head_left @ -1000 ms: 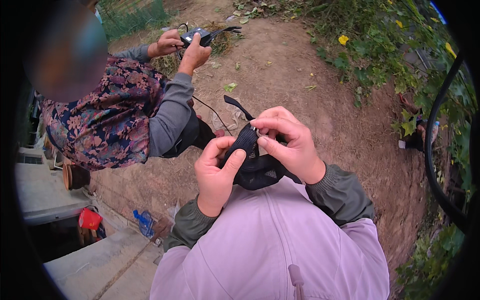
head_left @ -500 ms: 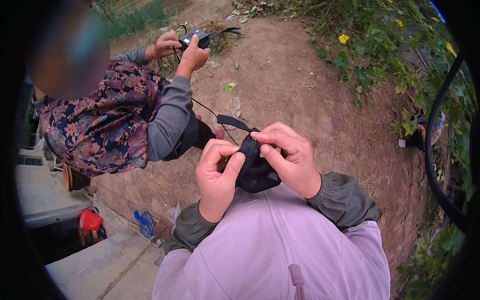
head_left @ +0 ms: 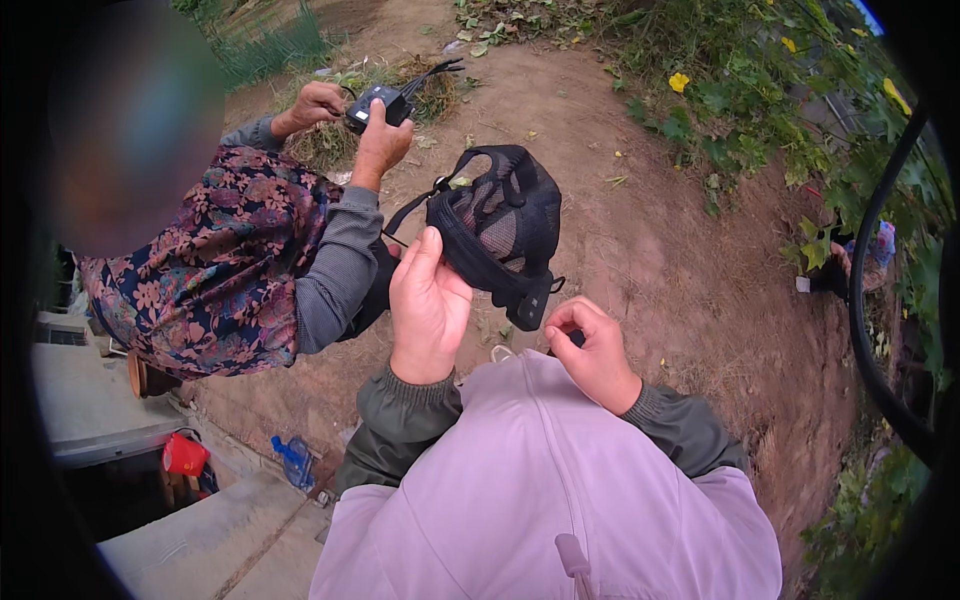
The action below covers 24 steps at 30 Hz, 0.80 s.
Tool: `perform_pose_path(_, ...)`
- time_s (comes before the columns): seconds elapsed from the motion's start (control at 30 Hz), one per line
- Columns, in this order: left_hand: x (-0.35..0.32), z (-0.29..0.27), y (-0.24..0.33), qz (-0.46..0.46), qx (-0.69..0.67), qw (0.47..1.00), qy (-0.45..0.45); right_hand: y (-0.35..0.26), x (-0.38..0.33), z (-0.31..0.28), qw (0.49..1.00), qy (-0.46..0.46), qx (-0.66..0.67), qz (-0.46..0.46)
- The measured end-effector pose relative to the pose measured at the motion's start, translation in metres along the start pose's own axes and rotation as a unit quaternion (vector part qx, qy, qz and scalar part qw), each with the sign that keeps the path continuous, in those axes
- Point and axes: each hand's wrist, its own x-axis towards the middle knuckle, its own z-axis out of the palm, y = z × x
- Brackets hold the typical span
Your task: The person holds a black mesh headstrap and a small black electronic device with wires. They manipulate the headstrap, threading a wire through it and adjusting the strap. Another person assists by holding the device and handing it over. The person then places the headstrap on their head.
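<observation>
A black mesh cap point(head_left: 505, 215) with a strap loop and a buckle is held up in front of me. My left hand point(head_left: 428, 310) grips its lower left edge, thumb on the outside band. At the cap's lower right corner hangs a small black block point(head_left: 527, 310) with a thin loop beside it. My right hand point(head_left: 590, 352) is just right of this block, apart from the cap, its fingers curled in. Something small and dark shows at those fingers, too hidden to name.
At the left a person in a floral vest point(head_left: 215, 270) holds a black box point(head_left: 380, 107) with several cables. Leafy vines point(head_left: 740, 120) grow at the right. A red bucket point(head_left: 185, 455) and a blue plastic bottle point(head_left: 294, 462) are at lower left, by a concrete slab point(head_left: 225, 535).
The cap, bunched between both hands before, now hangs opened out and higher in my left hand. My right hand has let go of it and moved down. The other person still holds the box.
</observation>
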Motion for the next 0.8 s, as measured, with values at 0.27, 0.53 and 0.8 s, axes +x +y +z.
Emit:
perform_pose_path(0.27, 0.028, 0.031, -0.001, -0.066, -0.053, 0.996, -0.032, 0.025, 0.032, 0.001, 0.988, 0.088, -0.102, -0.081)
perform_pose_path(0.53, 0.014, 0.055, -0.036, 0.122, 0.136, 0.976, -0.117, 0.042, 0.05, 0.005, 0.988, 0.042, 0.137, 0.048)
perform_pose_path(0.8, 0.024, 0.06, -0.004, -0.068, 0.169, 0.976, -0.121, 0.057, 0.051, -0.017, 0.986, 0.048, 0.156, 0.044)
